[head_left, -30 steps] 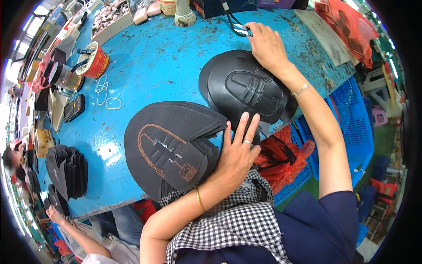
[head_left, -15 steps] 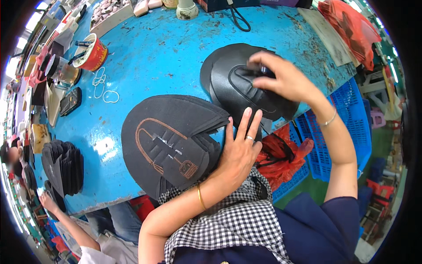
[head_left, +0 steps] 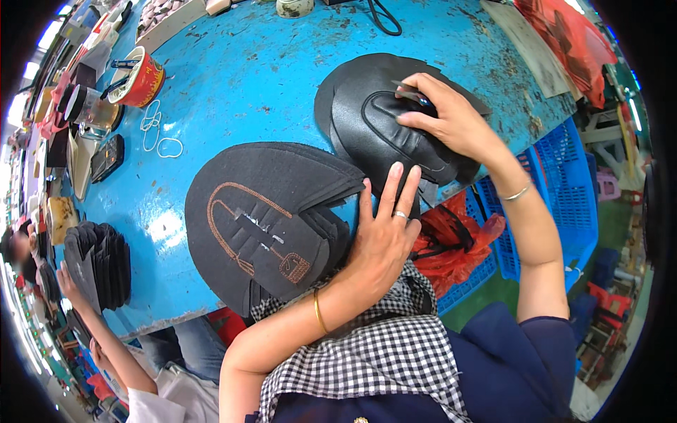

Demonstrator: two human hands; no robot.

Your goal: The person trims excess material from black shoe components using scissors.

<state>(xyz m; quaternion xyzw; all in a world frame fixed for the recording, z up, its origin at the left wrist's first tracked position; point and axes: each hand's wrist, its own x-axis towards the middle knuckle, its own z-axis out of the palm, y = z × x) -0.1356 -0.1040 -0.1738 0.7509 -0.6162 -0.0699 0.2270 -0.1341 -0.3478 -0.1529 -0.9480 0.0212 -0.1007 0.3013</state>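
My left hand [head_left: 381,236] lies flat with fingers spread at the right edge of a stack of dark fabric shoe uppers [head_left: 261,211] with orange stitching, its fingertips reaching a second stack. That second stack is black leather shoe uppers [head_left: 367,123], just beyond on the blue table [head_left: 268,70]. My right hand [head_left: 451,120] rests on top of the leather stack, fingers closed around small metal snips [head_left: 407,91] whose tip points left over the top piece.
A red cup [head_left: 144,77], rubber bands [head_left: 159,134] and a dark handset [head_left: 106,158] lie at the far left. Another person's hand [head_left: 67,282] touches a stack of black pieces [head_left: 106,264]. A blue crate [head_left: 564,176] and red bag [head_left: 451,233] sit below the table's edge.
My right hand came back from the far side of the table with the snips and settled on the leather stack. My left hand stayed in place.
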